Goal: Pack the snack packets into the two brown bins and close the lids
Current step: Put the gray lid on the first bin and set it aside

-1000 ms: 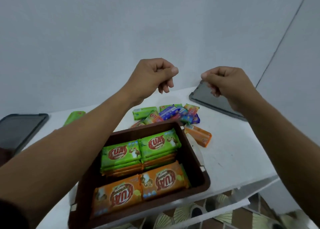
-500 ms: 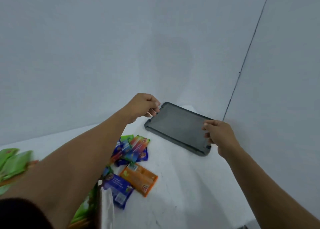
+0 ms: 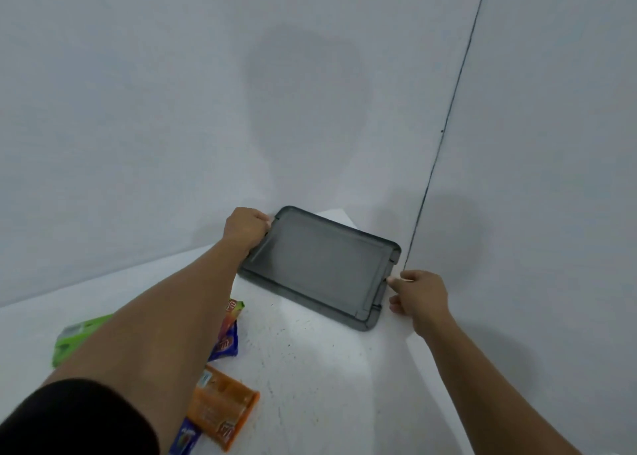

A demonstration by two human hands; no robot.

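A dark grey lid (image 3: 320,266) lies flat at the table's far right corner against the wall. My left hand (image 3: 246,228) grips its far left edge, fingers curled round the rim. My right hand (image 3: 418,296) pinches the lid's near right edge by the latch tabs. Loose snack packets lie near my left forearm: a green one (image 3: 74,337), an orange one (image 3: 220,408), a blue and red one (image 3: 229,334) and a small blue one (image 3: 186,441). The brown bins are out of view.
The white table (image 3: 310,378) ends at its right edge close to my right wrist. White walls meet in a corner right behind the lid.
The view has swung right, away from the filled brown bin. Both hands moved from mid-air to the grey lid and now hold its two ends.
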